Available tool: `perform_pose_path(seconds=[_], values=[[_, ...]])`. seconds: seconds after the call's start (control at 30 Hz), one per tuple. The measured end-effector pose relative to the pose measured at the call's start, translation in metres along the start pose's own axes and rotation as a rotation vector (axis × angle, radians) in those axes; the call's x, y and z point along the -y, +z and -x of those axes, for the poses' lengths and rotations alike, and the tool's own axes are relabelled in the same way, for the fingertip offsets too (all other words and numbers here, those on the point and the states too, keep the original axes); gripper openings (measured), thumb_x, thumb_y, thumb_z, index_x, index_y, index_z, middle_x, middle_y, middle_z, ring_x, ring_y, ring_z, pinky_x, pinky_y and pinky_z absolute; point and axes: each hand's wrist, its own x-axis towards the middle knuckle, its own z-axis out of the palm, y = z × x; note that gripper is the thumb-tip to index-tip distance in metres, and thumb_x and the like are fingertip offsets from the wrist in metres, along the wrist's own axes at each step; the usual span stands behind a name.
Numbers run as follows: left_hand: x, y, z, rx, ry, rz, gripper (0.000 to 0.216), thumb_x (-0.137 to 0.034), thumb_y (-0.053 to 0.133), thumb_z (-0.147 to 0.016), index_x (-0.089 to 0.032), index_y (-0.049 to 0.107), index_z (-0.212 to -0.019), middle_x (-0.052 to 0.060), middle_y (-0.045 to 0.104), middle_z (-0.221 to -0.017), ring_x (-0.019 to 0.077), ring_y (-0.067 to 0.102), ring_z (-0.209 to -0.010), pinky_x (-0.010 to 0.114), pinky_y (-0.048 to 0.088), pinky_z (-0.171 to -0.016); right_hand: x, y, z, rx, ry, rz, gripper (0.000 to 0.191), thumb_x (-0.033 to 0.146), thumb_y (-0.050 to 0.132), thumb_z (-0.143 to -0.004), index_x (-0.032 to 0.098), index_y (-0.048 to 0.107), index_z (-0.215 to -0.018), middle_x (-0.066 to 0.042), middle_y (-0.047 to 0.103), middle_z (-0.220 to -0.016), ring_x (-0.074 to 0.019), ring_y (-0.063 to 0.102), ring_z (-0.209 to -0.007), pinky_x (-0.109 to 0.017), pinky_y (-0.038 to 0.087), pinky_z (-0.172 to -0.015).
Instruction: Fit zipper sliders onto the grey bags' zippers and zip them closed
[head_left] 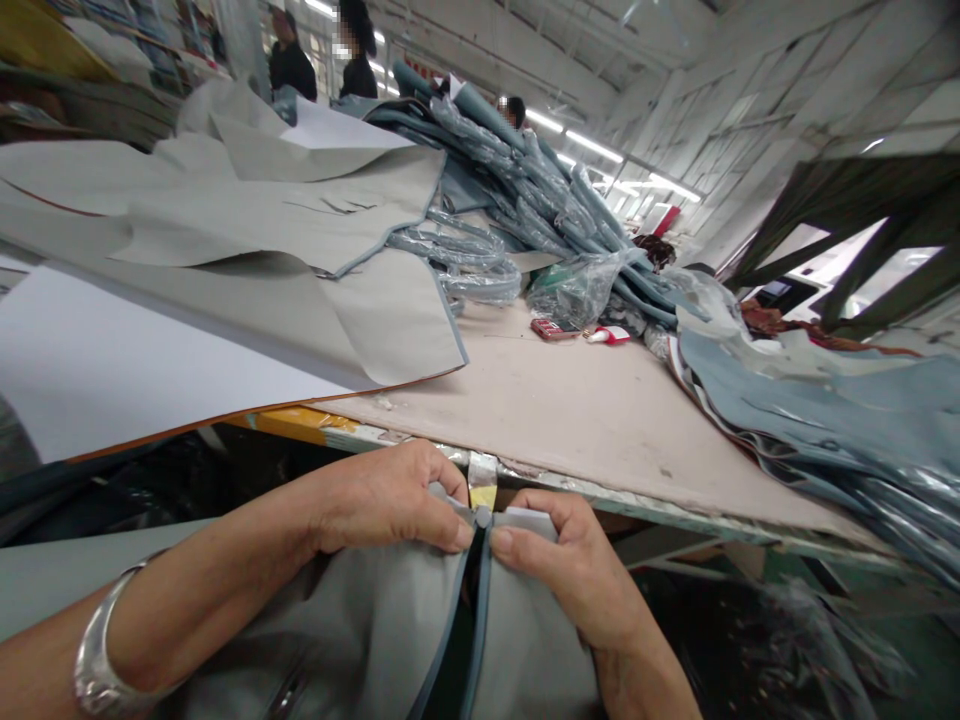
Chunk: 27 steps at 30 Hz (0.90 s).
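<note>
Both hands pinch grey sheeting, apparently by its blue edging, their grip partly hidden, the sheeting's lower end unseen.

We can't read any words, numbers or signs here. On the table, a flat red thing has pale marks, but they are too small for us to make out. Just beside it, a red and white thing is too small for us to read, too. Far back and up high, we see a red strip, but it is too blurry.
</note>
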Motion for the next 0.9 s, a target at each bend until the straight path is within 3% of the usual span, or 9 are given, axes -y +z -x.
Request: perform_pose_path(seconds=[0.9], values=[[-0.0074, 0.0041, -0.0005, -0.055, 0.001, 0.052, 0.028, -0.040, 0.070, -0.056, -0.015, 0.066, -0.067, -0.004, 0.048, -0.054, 0.0094, 0.035, -0.053, 0.024, 0.021, -0.052, 0.0003, 0.0023, -0.0035, -0.024, -0.033, -0.090, 0.030, 0.037, 0.082, -0.072, 0.013, 0.063, -0.070, 0.003, 0.049, -0.058, -0.0073, 0.035, -0.051, -0.018, 0.029, -0.048]])
